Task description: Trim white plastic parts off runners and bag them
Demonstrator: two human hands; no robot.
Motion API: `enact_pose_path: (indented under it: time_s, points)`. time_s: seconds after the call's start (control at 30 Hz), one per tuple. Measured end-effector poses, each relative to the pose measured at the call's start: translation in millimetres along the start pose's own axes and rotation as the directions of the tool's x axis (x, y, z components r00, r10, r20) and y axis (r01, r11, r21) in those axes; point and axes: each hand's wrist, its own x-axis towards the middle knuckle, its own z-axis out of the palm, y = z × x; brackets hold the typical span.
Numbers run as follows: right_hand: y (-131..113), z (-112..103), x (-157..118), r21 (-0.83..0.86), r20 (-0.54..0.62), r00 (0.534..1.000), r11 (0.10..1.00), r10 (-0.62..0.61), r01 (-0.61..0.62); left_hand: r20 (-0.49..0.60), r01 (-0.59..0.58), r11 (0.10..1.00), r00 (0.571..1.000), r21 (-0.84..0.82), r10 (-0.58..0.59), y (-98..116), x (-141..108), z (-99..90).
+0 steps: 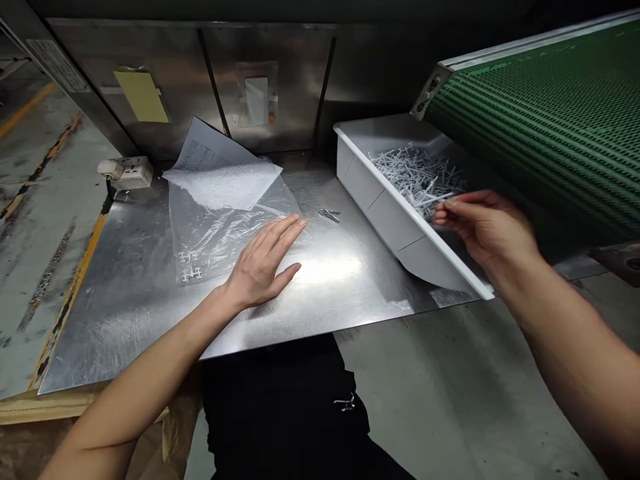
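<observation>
My right hand (487,220) is closed in a pinch on a thin white plastic piece (436,199) over the near rim of a white bin (385,193). Inside the bin lies a heap of similar small white plastic pieces (415,173). My left hand (263,263) is held flat with fingers stretched out, over the metal table beside a clear plastic bag (225,227); whether it touches the table I cannot tell. A few white parts (190,265) show at the bag's lower left corner. A small pair of nippers (330,215) lies between the bag and the bin.
A printed paper sheet (200,143) lies on the bag against the back panel. A white power socket (127,173) stands at the table's left edge. A green mesh conveyor (550,113) slopes over the bin's right side. A brown sack (165,427) is below the table.
</observation>
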Motion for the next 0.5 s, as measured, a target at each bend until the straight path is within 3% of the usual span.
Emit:
enact_pose_path:
  time_s: [0.07,0.13,0.2,0.27,0.5]
  points:
    - [-7,6,-3,0.259,-0.062,0.983,0.954,0.175,-0.153,0.001,-0.001,1.0,1.0,0.0,0.001,0,0,0.0]
    - [-15,11,-7,0.429,-0.004,0.952,0.86,0.307,-0.275,0.0,0.0,1.0,1.0,0.0,0.0,0,0,0.0]
    - [-22,14,-9,0.494,0.05,0.942,0.812,0.332,-0.313,-0.001,0.001,1.0,1.0,0.0,-0.001,0,0,0.1]
    - [-27,15,-9,0.536,0.034,0.938,0.786,0.346,-0.309,0.0,0.002,1.0,1.0,-0.001,-0.002,0,-1,0.5]
    - [-37,20,-10,0.538,-0.031,0.921,0.783,0.388,-0.312,-0.003,0.004,1.0,1.0,0.008,-0.004,-1,-3,2.7]
